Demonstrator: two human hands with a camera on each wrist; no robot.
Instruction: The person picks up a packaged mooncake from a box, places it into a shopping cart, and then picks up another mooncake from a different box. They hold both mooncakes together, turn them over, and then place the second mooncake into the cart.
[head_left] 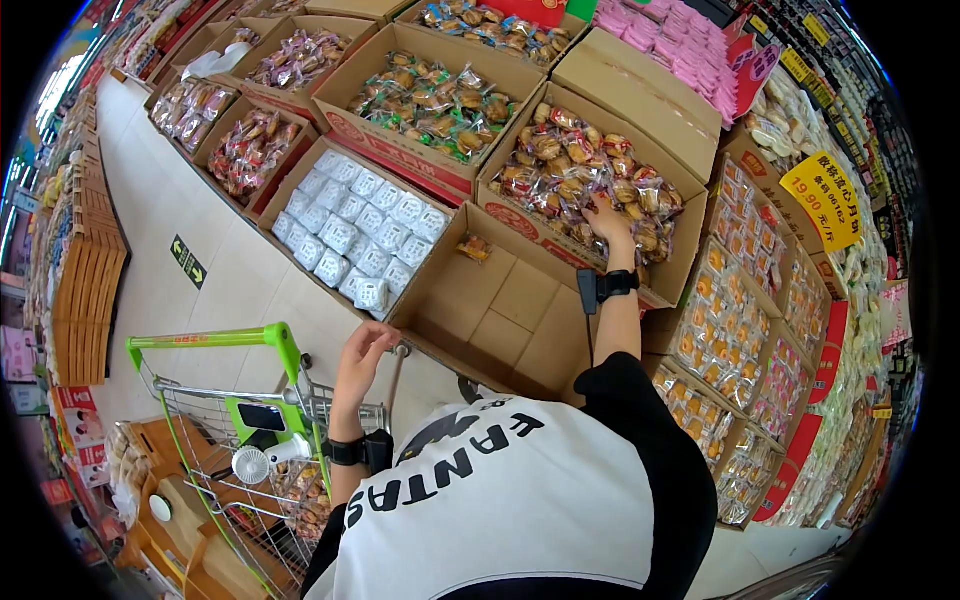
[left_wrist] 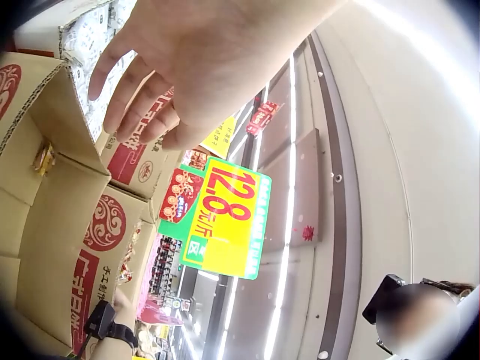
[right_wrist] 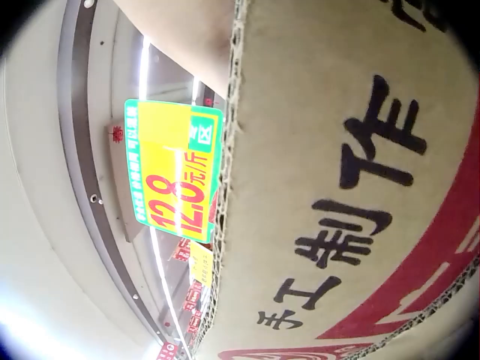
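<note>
In the head view my right hand (head_left: 608,218) reaches down into a cardboard box of wrapped pastries (head_left: 570,150). Its fingers are among the clear packets with red print; I cannot tell whether they grip one. Only the box wall (right_wrist: 360,187) and a bit of the forearm (right_wrist: 187,30) fill the right wrist view, so the fingers are hidden there. My left hand (head_left: 365,358) hovers by the near corner of the box of white packets (head_left: 340,235), holding nothing. Its fingers hang loosely curled, as the left wrist view shows of the same hand (left_wrist: 202,67).
Between the hands stands a large open carton (head_left: 520,310) with one small packet (head_left: 475,247) in it. A shopping cart (head_left: 215,340) with a green handle is at my left. More pastry boxes (head_left: 425,105) stand behind, and trays of packaged cakes (head_left: 720,320) are at the right.
</note>
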